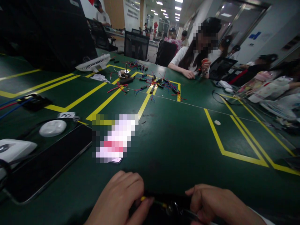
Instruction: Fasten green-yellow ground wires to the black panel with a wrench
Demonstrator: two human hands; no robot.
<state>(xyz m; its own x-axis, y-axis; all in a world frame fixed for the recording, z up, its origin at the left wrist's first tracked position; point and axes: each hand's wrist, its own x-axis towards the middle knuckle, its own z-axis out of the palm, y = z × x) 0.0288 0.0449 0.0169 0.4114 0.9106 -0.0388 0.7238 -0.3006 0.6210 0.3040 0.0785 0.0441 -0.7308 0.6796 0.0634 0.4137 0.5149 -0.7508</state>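
My left hand [122, 197] is at the bottom centre, its thumb and fingers closed in a pinch on a thin yellow strand [143, 198], perhaps a wire. To the right, my right hand [212, 201] is curled, with the fingers bent inward. What it grips is too dark and blurred to make out. Between the two hands, near the table's front edge, lies a dark area with a small shiny metal part [174, 207]. A lit phone [117, 161], mostly pixelated, lies just beyond my left hand.
A dark-screened phone [51, 161] and a white oval puck [52, 128] lie on the left. Farther back are several small circuit boards with coloured wires [159, 82], a motor-like part [124, 73] and a white fan [93, 63]. A person [189, 62] sits opposite. Yellow tape marks the green table.
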